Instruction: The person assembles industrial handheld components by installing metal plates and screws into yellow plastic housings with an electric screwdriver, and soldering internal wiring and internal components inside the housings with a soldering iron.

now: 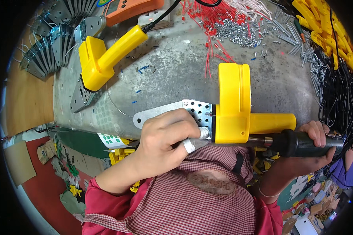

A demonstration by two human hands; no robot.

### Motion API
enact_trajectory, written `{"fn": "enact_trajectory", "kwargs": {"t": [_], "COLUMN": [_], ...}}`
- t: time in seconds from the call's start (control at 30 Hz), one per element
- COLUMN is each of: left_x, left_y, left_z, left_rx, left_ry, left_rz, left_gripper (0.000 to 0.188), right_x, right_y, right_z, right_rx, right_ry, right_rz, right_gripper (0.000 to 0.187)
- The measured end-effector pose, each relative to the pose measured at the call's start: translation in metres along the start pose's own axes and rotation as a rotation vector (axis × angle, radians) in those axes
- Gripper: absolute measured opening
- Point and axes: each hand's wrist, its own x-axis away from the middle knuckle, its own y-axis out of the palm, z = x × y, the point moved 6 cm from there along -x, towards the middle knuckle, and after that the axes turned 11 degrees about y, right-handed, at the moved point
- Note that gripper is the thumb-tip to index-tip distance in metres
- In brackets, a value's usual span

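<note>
A yellow plastic tool housing with a handle [234, 105] lies near the bench's front edge, its handle pointing right. Joined to its left end is a perforated metal bracket [199, 111] with a flat grey plate reaching left. My left hand [166, 137], white tape round some fingertips, is closed on the bracket. In my right hand [315, 137] is a dark electric screwdriver [304, 144], held level. Its metal shaft points left along the near side of the yellow housing; the tip is hidden. A second yellow-handled tool [102, 58] with a black cord rests at the left.
Perforated metal parts [47, 51] stand in rows at the far left. An orange meter [131, 9] sits at the back. Red wires [219, 17], small nuts [239, 33] and screws lie back right. Yellow shells [321, 23] and black cables [333, 94] crowd the right edge.
</note>
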Motion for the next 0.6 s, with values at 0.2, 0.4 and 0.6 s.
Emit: {"fn": "enact_trajectory", "kwargs": {"t": [0.2, 0.4, 0.6], "left_x": [-0.004, -0.006, -0.005], "left_y": [0.002, 0.000, -0.019], "left_z": [0.003, -0.002, 0.001], "left_rx": [-0.055, -0.065, -0.114], "left_ry": [0.058, 0.131, 0.138], "left_rz": [-0.028, -0.058, -0.011], "left_gripper": [0.015, 0.015, 0.039], "right_x": [-0.001, -0.001, -0.027], "right_y": [0.001, 0.007, 0.010], "right_z": [0.004, 0.004, -0.062], "right_rx": [-0.030, 0.020, 0.615], "right_ry": [0.014, -0.022, -0.019], "right_rz": [-0.022, -0.012, 0.107], "right_gripper": [0.030, 0.029, 0.060]}}
